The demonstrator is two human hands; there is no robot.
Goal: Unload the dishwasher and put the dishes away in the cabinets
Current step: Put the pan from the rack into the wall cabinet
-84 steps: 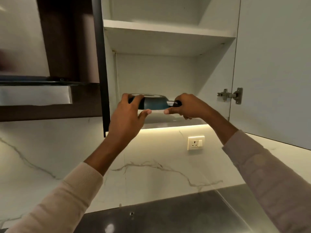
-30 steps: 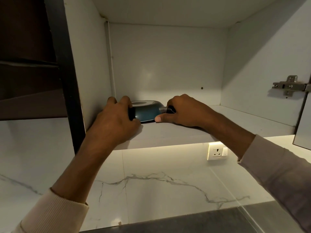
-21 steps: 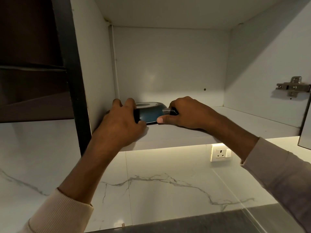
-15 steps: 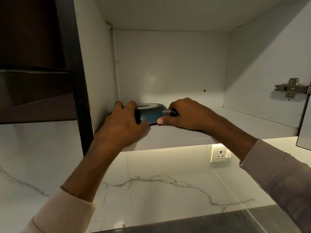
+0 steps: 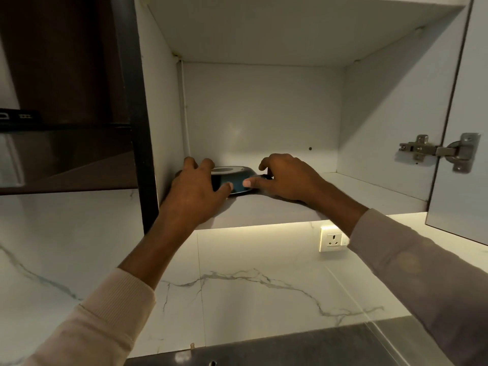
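Dark teal round pan [image 5: 237, 181] with a pale grey disc on top, lying flat on the white bottom shelf [image 5: 264, 211] of an open white wall cabinet [image 5: 264, 107], close to the cabinet's left wall. Short dark handle [image 5: 264, 177] sticking out from the pan's right side, blurred and mostly covered.

At the pan's left side, left hand [image 5: 195, 192]: fingers [image 5: 190, 163] slightly apart and curled over the top edge, thumb pressed against the front wall, pinching the pan between them. At the pan's right side, right hand [image 5: 289, 178]: thumb straight, tip touching the pan's front wall near the left thumb; other fingers arched above the handle, index raised. Impossible to tell whether gripping the handle or only poised over it. Cream ribbed sleeve [image 5: 105, 313] behind the left hand, pale grey sleeve [image 5: 422, 273] behind the right.

Well to the right of the pan, open white cabinet door [image 5: 464, 180] on a metal hinge [image 5: 435, 150]. Below and right of the pan, white wall socket [image 5: 333, 239] on a white marble-veined backsplash [image 5: 237, 291]. Far below the pan, dark grey countertop [image 5: 290, 348]. Left of the pan, past the cabinet's black edge, dark brown wall unit [image 5: 66, 75].
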